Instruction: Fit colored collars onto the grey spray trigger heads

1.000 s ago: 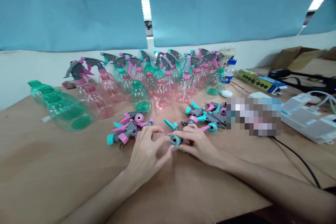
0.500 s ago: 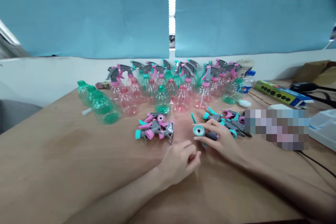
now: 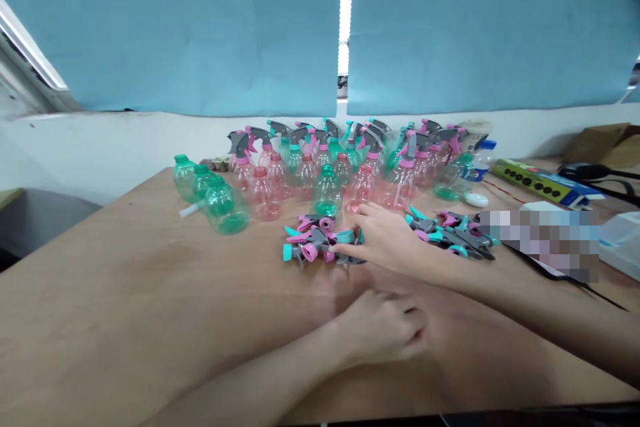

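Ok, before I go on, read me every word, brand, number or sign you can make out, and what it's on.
"pepsi": label of the blue-capped bottle, small and soft.
"IA", apparently: pale cup behind the sprayers, partly hidden.
Green-and-blue box: any print too small to read.
Pixelated patch: unreadable.
Nothing else readable.

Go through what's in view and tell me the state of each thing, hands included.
Left hand: loosely curled, palm hidden.
Right hand: at a teal-collared spray head, grip unclear.
Left pile of spray heads: loose, off any bottle.
Right pile of spray heads: loose, off any bottle.
Front green bottle: upright, no spray head.
Left green bottles: no spray heads.
Blue-capped bottle: upright, cap on.
Blue curtains: drawn, narrow gap.
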### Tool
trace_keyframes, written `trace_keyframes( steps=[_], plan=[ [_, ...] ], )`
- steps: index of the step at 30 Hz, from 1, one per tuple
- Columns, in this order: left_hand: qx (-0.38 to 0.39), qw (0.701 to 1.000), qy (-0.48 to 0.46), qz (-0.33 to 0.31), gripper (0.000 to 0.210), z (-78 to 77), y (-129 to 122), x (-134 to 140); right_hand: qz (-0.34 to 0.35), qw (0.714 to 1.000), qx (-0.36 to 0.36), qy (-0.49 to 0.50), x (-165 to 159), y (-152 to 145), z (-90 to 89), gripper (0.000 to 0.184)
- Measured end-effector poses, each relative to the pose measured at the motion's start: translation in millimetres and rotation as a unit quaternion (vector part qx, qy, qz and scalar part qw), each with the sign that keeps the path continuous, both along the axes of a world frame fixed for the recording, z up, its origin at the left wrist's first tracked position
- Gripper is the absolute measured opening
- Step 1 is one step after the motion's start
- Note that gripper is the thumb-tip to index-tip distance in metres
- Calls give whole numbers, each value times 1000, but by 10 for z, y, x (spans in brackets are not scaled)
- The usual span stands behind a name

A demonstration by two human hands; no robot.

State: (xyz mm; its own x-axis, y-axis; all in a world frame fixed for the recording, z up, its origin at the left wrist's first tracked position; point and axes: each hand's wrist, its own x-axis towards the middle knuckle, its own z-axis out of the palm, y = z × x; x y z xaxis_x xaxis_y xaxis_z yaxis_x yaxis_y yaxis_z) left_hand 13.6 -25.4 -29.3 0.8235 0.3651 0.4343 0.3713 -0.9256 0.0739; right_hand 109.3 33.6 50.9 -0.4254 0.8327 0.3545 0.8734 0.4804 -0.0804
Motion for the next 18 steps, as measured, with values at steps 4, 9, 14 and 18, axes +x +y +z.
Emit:
trace_keyframes(
  steps=[4,9,14,18],
  plan=[
    [33,999,12,-32,22,-1,-95,38,45,991,-62,-110,-162,181,150,36],
    [10,1000,17,-5,22,18,-21,12,98,979,-121,-133,-261,316,210,36],
    [-24,1000,16,-3,21,37,24,-7,132,977,-145,-78,-200,229,127,53],
    [-40,999,7,-5,16,59,37,-19,152,977,-149,16,82,145,172,55]
  ],
)
